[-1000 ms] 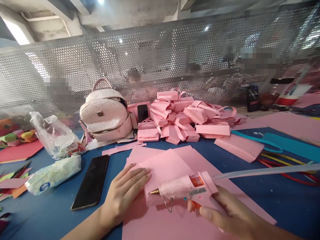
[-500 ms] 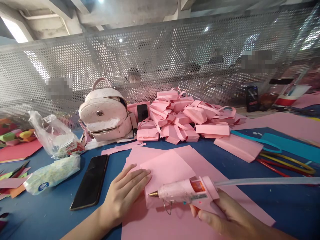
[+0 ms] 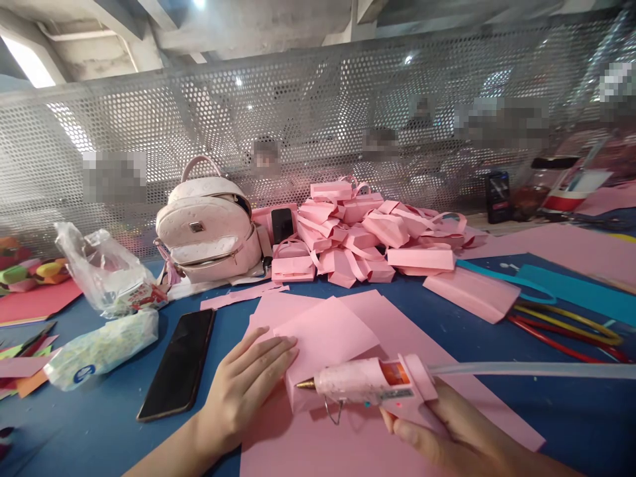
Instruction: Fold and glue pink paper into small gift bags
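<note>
My right hand (image 3: 442,430) is wrapped round the handle of a pink hot glue gun (image 3: 358,384), its brass nozzle pointing left. A long clear glue stick (image 3: 521,369) runs out of the back of the gun. The nozzle is at the left edge of a folded pink paper piece (image 3: 328,324); whether it touches is unclear. My left hand (image 3: 248,377) lies flat, fingers stretched, with its fingertips on that edge. Beneath are larger pink paper sheets (image 3: 298,444). The gun hides part of the folded piece.
Behind the sheets is a heap of pink paper bags (image 3: 352,232), beside a pale pink backpack (image 3: 209,232). A black phone (image 3: 179,364), a tissue pack (image 3: 104,348) and a plastic bag (image 3: 94,265) lie left. Blue paper strips (image 3: 581,291) and red and yellow handles (image 3: 571,324) lie right.
The view has shifted very slightly. Both hands and the glue gun hold nearly the same place over the folded pink paper.
</note>
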Available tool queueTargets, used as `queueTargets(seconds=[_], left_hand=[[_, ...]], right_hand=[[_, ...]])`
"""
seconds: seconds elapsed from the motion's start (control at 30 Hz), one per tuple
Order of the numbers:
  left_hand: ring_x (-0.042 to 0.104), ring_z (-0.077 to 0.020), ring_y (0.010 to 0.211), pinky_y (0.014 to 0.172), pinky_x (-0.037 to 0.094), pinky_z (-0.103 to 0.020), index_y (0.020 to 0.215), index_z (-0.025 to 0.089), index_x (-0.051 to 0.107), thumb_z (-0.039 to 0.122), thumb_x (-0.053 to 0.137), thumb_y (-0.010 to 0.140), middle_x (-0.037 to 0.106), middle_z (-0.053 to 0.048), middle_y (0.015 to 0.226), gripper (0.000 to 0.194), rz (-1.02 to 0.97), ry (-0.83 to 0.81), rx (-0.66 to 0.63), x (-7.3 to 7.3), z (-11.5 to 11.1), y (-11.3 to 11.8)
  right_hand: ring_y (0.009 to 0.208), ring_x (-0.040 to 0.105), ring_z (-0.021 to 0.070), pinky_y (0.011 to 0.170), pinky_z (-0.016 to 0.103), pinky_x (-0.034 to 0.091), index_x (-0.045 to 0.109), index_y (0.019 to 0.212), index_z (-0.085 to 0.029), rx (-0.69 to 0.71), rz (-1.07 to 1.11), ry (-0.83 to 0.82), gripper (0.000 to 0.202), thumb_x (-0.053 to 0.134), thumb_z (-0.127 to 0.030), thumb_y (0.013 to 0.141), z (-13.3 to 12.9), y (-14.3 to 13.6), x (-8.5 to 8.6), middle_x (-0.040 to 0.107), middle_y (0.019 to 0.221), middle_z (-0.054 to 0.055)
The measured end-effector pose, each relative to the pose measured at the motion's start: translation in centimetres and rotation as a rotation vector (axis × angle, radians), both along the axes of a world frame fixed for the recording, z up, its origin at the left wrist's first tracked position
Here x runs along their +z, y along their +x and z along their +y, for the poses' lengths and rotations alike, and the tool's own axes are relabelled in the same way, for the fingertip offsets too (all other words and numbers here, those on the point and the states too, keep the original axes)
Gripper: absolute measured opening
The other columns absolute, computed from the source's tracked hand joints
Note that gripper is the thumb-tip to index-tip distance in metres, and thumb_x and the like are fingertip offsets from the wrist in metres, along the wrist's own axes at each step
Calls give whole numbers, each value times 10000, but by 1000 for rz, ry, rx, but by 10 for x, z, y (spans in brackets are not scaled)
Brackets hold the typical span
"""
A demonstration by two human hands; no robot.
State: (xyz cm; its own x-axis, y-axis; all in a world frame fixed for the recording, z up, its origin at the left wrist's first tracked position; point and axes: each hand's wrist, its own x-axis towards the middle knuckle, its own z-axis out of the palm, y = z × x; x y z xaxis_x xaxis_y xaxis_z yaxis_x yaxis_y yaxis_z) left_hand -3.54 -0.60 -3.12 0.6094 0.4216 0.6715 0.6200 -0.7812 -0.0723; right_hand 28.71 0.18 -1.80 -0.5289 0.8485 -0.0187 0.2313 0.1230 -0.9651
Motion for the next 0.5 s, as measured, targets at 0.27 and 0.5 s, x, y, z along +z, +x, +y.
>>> queueTargets(seconds=[0.27, 0.5], left_hand=[[522, -183, 1342, 1204, 288, -409, 1282, 15, 594, 173, 375, 1067, 695, -177, 1267, 345, 5, 31, 8, 1, -1, 1], [552, -179, 1322, 1212, 296, -401, 1271, 29, 604, 191, 382, 1067, 707, -167, 1254, 343, -4, 46, 20, 2, 0, 0]], right_hand=[[1036, 646, 357, 934, 472, 546, 673, 1249, -214, 24, -40, 58, 511, 640, -547, 863, 5, 1, -18, 720, 1014, 112], [1117, 631, 393, 998, 514, 508, 663, 1300, -210, -17, -38, 56, 566, 633, -570, 865, 2, -2, -4, 734, 1118, 125]])
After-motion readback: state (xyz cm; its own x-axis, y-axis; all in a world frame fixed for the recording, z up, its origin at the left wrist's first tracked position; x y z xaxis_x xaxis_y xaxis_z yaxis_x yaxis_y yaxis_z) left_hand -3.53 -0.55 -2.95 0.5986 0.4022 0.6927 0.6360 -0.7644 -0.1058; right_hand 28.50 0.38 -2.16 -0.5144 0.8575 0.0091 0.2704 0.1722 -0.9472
